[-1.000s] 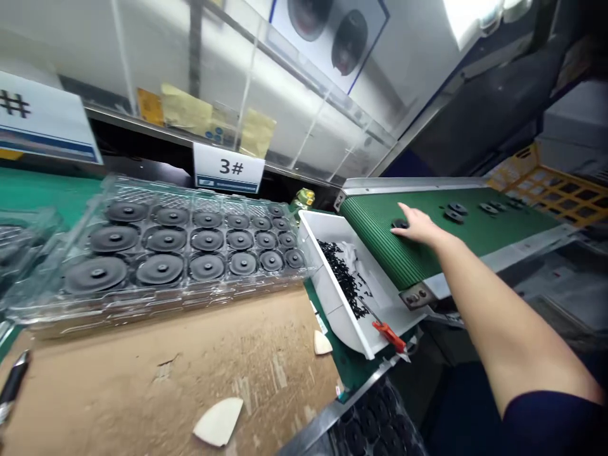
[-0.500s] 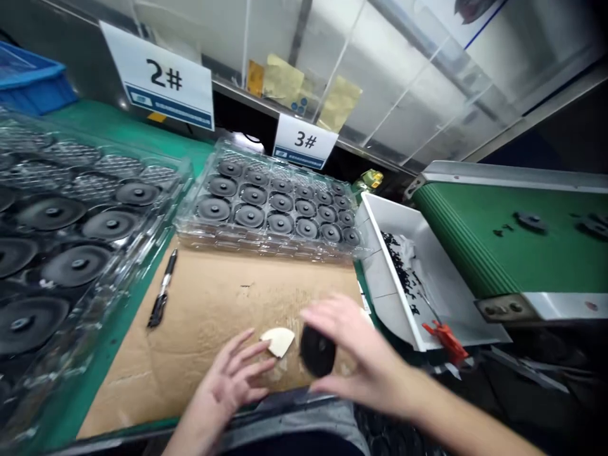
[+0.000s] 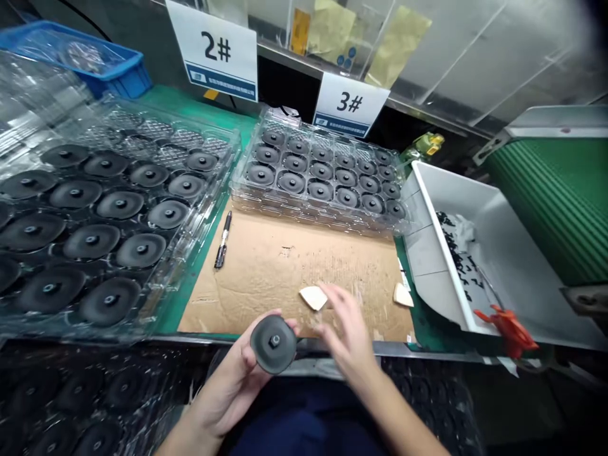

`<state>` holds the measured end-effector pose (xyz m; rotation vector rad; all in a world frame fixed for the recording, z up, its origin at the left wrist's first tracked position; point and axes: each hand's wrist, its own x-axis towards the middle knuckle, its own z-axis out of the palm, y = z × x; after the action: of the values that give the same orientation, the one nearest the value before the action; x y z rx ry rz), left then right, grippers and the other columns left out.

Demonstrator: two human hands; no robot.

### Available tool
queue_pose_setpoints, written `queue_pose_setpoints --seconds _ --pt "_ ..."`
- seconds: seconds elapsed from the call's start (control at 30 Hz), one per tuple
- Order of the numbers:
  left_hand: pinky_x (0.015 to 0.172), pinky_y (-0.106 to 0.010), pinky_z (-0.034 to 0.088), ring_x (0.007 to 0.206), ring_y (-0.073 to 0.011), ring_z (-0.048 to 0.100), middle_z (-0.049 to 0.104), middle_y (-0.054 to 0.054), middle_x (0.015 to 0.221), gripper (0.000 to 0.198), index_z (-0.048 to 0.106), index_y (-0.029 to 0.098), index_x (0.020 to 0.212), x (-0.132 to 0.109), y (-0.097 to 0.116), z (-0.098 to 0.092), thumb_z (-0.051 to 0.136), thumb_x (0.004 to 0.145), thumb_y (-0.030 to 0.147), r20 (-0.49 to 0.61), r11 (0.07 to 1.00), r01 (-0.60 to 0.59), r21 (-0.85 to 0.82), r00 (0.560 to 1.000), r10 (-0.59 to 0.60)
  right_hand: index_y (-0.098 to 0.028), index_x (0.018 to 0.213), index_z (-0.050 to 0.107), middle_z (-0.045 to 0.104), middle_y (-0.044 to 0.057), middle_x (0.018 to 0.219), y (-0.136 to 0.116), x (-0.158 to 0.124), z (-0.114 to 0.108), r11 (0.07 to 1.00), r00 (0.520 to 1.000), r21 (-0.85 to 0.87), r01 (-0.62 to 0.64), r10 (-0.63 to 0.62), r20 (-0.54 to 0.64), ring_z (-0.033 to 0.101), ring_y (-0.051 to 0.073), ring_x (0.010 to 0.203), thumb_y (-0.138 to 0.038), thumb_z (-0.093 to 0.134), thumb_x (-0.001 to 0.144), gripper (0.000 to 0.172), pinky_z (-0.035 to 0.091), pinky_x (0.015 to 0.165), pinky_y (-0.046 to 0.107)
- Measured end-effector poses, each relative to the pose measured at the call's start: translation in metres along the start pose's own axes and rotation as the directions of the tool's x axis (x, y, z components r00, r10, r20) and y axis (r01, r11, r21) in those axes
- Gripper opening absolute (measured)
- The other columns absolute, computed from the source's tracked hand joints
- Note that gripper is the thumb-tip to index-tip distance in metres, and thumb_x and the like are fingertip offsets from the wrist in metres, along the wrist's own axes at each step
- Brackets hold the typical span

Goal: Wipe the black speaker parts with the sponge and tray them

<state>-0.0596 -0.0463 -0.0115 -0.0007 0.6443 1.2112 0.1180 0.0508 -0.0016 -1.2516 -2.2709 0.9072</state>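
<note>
My left hand [image 3: 235, 383] grips a round black rubber-like disc [image 3: 280, 351] by its edge, in front of the table's near edge. A small stub stands at the middle of its face, which is turned up toward me. My right hand [image 3: 350, 339] is just right of the disc, thumb and fingers apart, with nothing seen between them. Its fingertips are at the right end of an off-white wedge-shaped pad [image 3: 312, 297] lying on the cardboard sheet [image 3: 266, 253]; whether they touch it I cannot tell. A second off-white pad [image 3: 403, 295] lies at the cardboard's right edge.
Clear trays of black discs stand at the left [image 3: 121, 204] and back [image 3: 320, 171]. A pen [image 3: 223, 240] lies on the cardboard. On the right are a white bin [image 3: 430, 253] with small black bits, orange-handled cutters [image 3: 510, 329] and a green conveyor [image 3: 555, 202].
The black disc has passed from my right hand to my left. My right hand has moved to the wedge-shaped pad, and the camera view has shifted.
</note>
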Motion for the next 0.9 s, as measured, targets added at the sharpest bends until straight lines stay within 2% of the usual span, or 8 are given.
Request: queue_pose_setpoints --seconds 0.1,0.3,0.4,0.53,0.6,0.67,0.77,0.9 --pt "0.097 -0.041 0.042 0.117 -0.0311 0.049 0.057 -0.008 0.125 0.057 0.057 0.024 0.116 -0.002 0.004 0.005 0.069 0.064 0.043 0.002 0.994 -0.067 -0.085 0.998 0.067 -0.022 0.123 0.050 0.043 0.015 0.118 0.032 0.006 0.009 0.992 0.989 -0.049 -0.115 0.109 -0.100 0.052 0.028 0.102 -0.032 0.050 0.085 0.039 0.045 0.084 0.048" --pt "0.090 -0.033 0.048 0.111 -0.0283 0.055 0.060 -0.008 0.122 0.055 0.057 0.024 0.116 -0.009 0.006 0.005 0.070 0.064 0.039 -0.059 0.989 -0.119 -0.090 0.992 0.114 -0.019 0.112 0.055 0.056 0.011 0.101 0.045 -0.004 0.044 0.999 0.993 0.038 -0.014 0.018 -0.118 0.057 0.020 0.084 -0.020 0.044 0.086 0.028 0.050 0.073 0.037" --pt "0.092 -0.033 0.047 0.109 -0.0274 0.056 0.060 -0.008 0.122 0.051 0.058 0.024 0.114 -0.011 0.006 0.012 0.069 0.066 0.039 -0.086 0.990 -0.132 -0.056 0.988 0.127 -0.022 0.106 0.059 0.064 0.005 0.088 0.024 0.007 0.028 0.994 0.998 0.090 0.059 -0.057 -0.023 0.059 0.019 0.083 -0.019 0.049 0.085 0.024 0.048 0.075 0.036" --pt "0.091 -0.030 0.047 0.108 -0.0255 0.057 0.062 -0.007 0.118 0.053 0.058 0.022 0.113 -0.007 0.003 0.032 0.072 0.065 0.038 -0.131 0.975 -0.214 0.059 0.967 0.220 -0.025 0.117 0.052 0.060 0.003 0.111 -0.033 0.016 -0.013 0.978 0.994 0.176 0.111 -0.108 -0.026 0.056 0.018 0.097 -0.023 0.046 0.088 0.029 0.046 0.082 0.033" --pt "0.090 -0.027 0.047 0.109 -0.0237 0.056 0.063 -0.005 0.114 0.056 0.055 0.024 0.116 -0.004 0.000 0.042 0.074 0.064 0.033 -0.129 0.968 -0.228 0.102 0.962 0.240 -0.020 0.123 0.046 0.058 0.006 0.114 -0.062 0.011 -0.028 0.936 0.956 0.203 0.287 -0.265 -0.128 0.055 0.018 0.097 -0.019 0.046 0.087 0.036 0.043 0.084 0.034" --pt "0.088 -0.026 0.048 0.110 -0.0231 0.055 0.063 -0.003 0.113 0.059 0.052 0.027 0.120 -0.001 -0.003 0.050 0.074 0.065 0.027 -0.117 0.968 -0.216 0.124 0.966 0.231 -0.014 0.120 0.047 0.063 0.007 0.100 -0.082 0.002 -0.036 0.895 0.914 0.189 0.405 -0.395 -0.088 0.056 0.017 0.084 -0.013 0.044 0.086 0.035 0.043 0.077 0.033" --pt "0.084 -0.026 0.050 0.107 -0.0232 0.057 0.064 0.000 0.112 0.057 0.053 0.031 0.118 0.002 -0.007 0.059 0.074 0.065 0.027 -0.130 0.958 -0.251 0.141 0.954 0.270 -0.012 0.112 0.053 0.063 0.005 0.085 -0.091 -0.002 -0.042 0.902 0.908 0.173 0.395 -0.412 0.076 0.053 0.015 0.070 -0.009 0.043 0.084 0.030 0.043 0.066 0.030" --pt "0.084 -0.025 0.051 0.105 -0.0247 0.058 0.069 0.000 0.099 0.054 0.064 0.026 0.102 0.002 -0.007 0.073 0.079 0.053 0.039 -0.136 0.945 -0.213 0.248 0.958 0.252 -0.007 0.114 0.053 0.062 0.008 0.085 -0.087 0.004 -0.046 0.889 0.893 0.114 0.444 -0.429 -0.134 0.054 0.018 0.075 -0.011 0.042 0.083 0.033 0.043 0.071 0.033"
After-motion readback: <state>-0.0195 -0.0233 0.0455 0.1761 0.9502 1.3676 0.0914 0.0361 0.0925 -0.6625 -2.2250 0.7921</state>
